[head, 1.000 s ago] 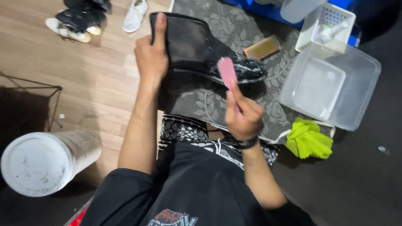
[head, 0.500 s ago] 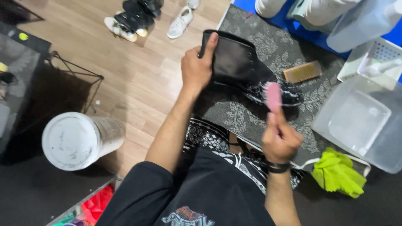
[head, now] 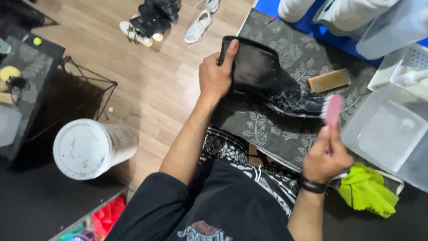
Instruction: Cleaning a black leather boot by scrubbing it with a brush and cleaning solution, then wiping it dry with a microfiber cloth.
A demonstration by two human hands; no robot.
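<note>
Scrubbing looks to be the step in hand: left hand (head: 215,76) is gripping the black boot (head: 263,76) lying on the patterned mat (head: 267,129), while right hand (head: 327,157), closed on a pink brush (head: 333,110), is working the wet toe; next stroke likely needs steady bracing

The tall leather boot (head: 263,76) was black, its toe speckled with white foam. The small plastic brush (head: 333,109) was pink. The flat woven mat (head: 285,134) showed a grey leaf pattern on a darker ground. The crumpled cloth (head: 368,189) was bright yellow-green. The wooden-backed brush (head: 329,80) was tan. The rectangular plastic tub (head: 388,134) was clear. The round bucket lid (head: 82,149) was white with grey smudges. The plank floor (head: 147,85) was light brown wood-grain. The low-top sneaker (head: 198,27) was white.
</note>
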